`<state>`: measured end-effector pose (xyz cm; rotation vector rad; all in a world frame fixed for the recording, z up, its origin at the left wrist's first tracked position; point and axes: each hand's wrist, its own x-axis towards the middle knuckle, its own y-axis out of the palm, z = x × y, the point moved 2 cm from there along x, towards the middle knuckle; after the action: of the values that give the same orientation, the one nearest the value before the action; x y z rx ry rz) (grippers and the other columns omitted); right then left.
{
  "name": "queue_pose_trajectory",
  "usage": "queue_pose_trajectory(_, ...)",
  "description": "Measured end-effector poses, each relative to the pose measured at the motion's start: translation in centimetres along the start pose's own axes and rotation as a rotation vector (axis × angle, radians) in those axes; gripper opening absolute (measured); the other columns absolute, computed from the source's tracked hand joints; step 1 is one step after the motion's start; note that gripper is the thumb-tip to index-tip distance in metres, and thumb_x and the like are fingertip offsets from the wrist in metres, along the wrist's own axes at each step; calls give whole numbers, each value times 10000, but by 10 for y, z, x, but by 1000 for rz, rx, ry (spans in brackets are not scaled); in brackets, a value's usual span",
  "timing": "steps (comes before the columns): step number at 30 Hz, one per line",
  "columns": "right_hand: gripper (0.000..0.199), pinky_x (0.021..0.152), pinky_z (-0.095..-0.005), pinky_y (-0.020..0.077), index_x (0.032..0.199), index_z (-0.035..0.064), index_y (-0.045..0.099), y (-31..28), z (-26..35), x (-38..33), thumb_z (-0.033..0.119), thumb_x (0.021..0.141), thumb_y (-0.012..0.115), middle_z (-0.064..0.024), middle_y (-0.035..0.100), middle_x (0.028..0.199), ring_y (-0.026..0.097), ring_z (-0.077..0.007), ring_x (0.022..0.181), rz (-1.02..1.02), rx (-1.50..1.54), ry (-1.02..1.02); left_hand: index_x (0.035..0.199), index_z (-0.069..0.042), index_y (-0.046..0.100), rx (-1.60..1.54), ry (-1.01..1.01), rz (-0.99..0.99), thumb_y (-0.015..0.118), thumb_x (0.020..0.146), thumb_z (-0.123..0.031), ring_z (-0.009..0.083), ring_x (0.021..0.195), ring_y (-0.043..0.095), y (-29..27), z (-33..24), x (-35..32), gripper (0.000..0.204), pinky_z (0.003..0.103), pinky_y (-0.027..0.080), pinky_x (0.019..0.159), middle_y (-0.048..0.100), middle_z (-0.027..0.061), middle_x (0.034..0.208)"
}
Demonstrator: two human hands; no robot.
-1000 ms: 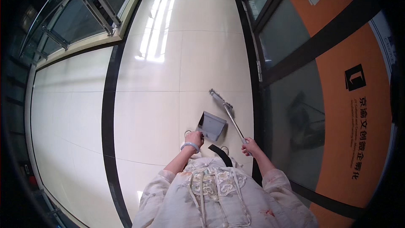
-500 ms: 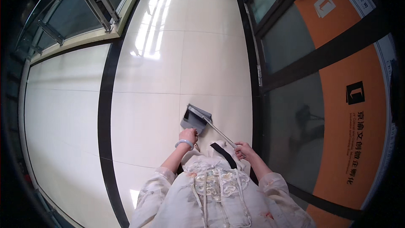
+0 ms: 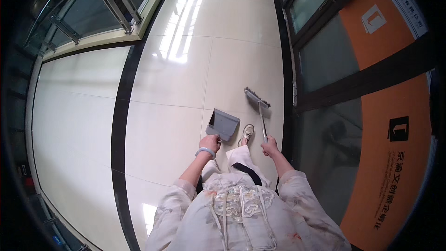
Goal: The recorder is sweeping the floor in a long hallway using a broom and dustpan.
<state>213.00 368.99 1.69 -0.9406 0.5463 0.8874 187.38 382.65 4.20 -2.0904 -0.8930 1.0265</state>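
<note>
My left hand [image 3: 211, 143], with a pale bangle [image 3: 205, 150] at its wrist, is closed on the handle of a grey dustpan [image 3: 224, 124]. Most of that handle is hidden beneath the hand. My right hand [image 3: 269, 147] grips the metal shaft of a broom [image 3: 263, 121] at my right. The broom's grey head with dark bristles [image 3: 257, 98] lies ahead and to the right of the dustpan, apart from it. Between the two tools my shoe [image 3: 248, 131] rests on the floor.
Shiny cream floor tiles [image 3: 176, 79] run ahead, bordered by dark strips [image 3: 121, 111]. Dark-framed glass doors [image 3: 325, 135] with an orange panel [image 3: 390, 167] line the right side. A glass railing with metal posts [image 3: 111, 7] stands at the far left.
The broom head has swung from over the dustpan out to the right, and its shaft now stands straighter. My right hand has moved forward. One shoe has come into view.
</note>
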Motion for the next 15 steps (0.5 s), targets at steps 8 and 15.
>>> queue_pose_trajectory(8,454,311,-243,287,1136,63,470,-101,13,2,-57,706,549,-53,455,572,413,-106,378,396,-92,116,786,-104,644,-25,-93,3,583,712,-243,313,740,595,5,-46,45,168,405,475,675,622,140,771)
queue_pose_trajectory(15,449,309,-252,293,1131,54,464,-181,43,79,-71,706,539,-46,439,563,408,-103,381,295,206,90,757,-89,629,29,-72,4,604,733,-307,314,709,588,-1,-95,82,221,406,465,629,618,135,735)
